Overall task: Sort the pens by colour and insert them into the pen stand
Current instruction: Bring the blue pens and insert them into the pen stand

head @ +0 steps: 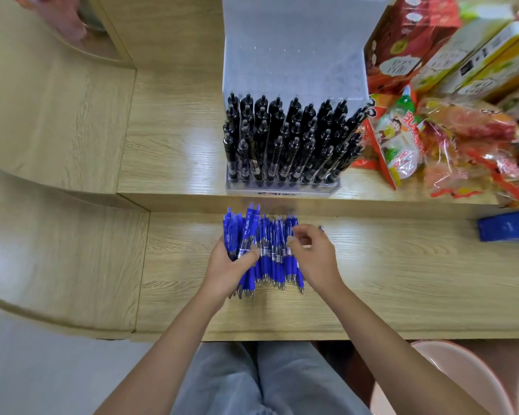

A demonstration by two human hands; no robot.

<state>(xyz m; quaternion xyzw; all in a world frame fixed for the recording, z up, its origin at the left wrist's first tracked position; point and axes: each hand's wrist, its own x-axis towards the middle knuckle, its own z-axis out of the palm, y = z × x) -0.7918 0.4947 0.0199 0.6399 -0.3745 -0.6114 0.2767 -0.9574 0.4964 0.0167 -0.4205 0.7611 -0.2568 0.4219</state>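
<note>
Blue pens [271, 256] lie in a row on the near desk [372, 265], nearer than the stand [282, 188] filled with black pens [282, 139]; the left hand [232, 266] grips a bunch, the right hand [315, 259] curls over the rest, grasp unclear, so gather them tips-level before lifting.

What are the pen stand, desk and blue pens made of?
The pen stand looks like frosted plastic: hazy, pale back panel, clear base. The desk looks like wood or wood-look laminate, I can't tell which: light grain, glossy glare patches. The blue pens seem plastic, with clear middles and shiny, probably metal tips.
</note>
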